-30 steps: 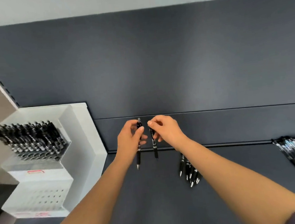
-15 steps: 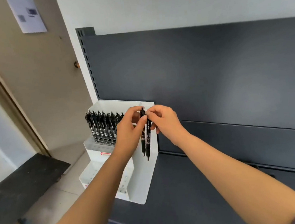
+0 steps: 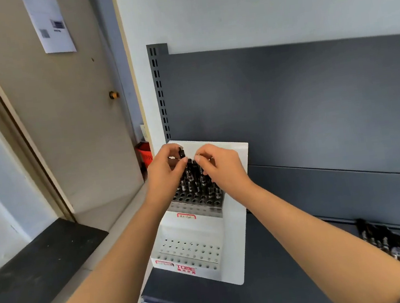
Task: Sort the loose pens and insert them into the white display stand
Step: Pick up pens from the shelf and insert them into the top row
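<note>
A paper sheet [image 3: 50, 21] is hanging on the beige door [image 3: 68, 141] at the left, above a dark mat [image 3: 33, 275]. The white display stand [image 3: 238, 234] is sitting at the left end of the grey shelf [image 3: 284, 291]. Over its upper tier the left hand [image 3: 164, 175] is pinching a black pen [image 3: 181, 152], and the right hand [image 3: 223, 171] is pinching a second pen [image 3: 201, 173]. Loose pens [image 3: 383, 240] are lying far right on the shelf.

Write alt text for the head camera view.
A person's left hand and right hand each pinch a black pen over the pen-filled upper tier of a white display stand on a dark shelf. Its lower tier of holes holds no pens; loose pens lie farther right.
</note>
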Tool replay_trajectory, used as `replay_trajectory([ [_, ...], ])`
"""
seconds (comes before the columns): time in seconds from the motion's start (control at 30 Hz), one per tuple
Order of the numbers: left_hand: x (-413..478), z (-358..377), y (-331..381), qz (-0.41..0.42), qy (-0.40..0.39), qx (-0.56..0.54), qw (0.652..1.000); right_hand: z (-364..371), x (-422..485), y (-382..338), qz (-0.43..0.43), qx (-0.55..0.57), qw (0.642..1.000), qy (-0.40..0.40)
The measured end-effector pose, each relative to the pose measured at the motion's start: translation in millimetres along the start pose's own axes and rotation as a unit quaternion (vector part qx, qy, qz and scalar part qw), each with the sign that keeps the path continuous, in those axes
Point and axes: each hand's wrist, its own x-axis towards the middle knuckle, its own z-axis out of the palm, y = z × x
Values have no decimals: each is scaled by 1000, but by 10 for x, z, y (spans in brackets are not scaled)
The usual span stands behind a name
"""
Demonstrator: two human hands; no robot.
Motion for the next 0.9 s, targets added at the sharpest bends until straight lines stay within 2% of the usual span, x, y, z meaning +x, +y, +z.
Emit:
replay_trajectory([
  [0.17, 110, 54, -141, 17, -41, 25, 999, 44, 55, 15, 35, -12, 999, 19],
  [0.3, 88, 94, -236, 38, -73, 74, 994, 108, 114, 43, 59, -163, 985, 18],
  [0.4, 36, 109, -300, 49, -122, 114, 985, 154, 132, 111, 61, -212, 975, 31],
  [0.47, 13, 120, -315, 61, -142, 138, 978, 190, 135, 172, 51, -222, 974, 10],
  [0.57, -3, 129, -339, 105, -132, 161, 972, 242, 129, 223, 42, -225, 974, 5],
  [0.7, 41, 109, -353, 92, -99, 157, 978, 202, 144, 275, 41, -214, 976, -19],
  [0.9, 131, 98, -350, 95, -129, 189, 969, 278, 160, 269, 36, -219, 975, 8],
])
